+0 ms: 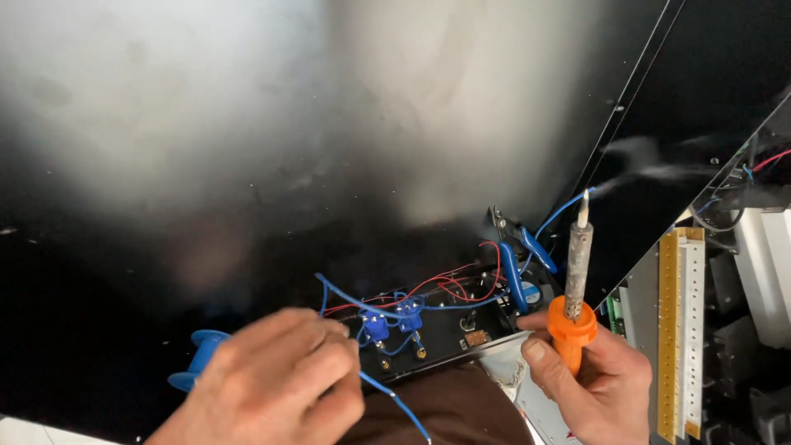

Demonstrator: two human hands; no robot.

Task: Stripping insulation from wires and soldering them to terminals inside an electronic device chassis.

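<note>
Right hand (pixel 597 383) clamps smoking iron (pixel 578 255) right of board (pixel 437 330); left hand (pixel 276 383) pinches blue wire (pixel 395 401); joint apparently unsoldered.

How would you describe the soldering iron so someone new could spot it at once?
Start at the glossy black table and go to its lower right, where the right hand grips an orange handle. The soldering iron rises from that handle, tip up. Unlike the blue-handled pliers beside it, it has a grey, scorched metal shaft and smoke at its tip.

left hand (pixel 276 379): pinches blue wire (pixel 395 404) | right hand (pixel 597 387): grips soldering iron (pixel 577 280)
</note>
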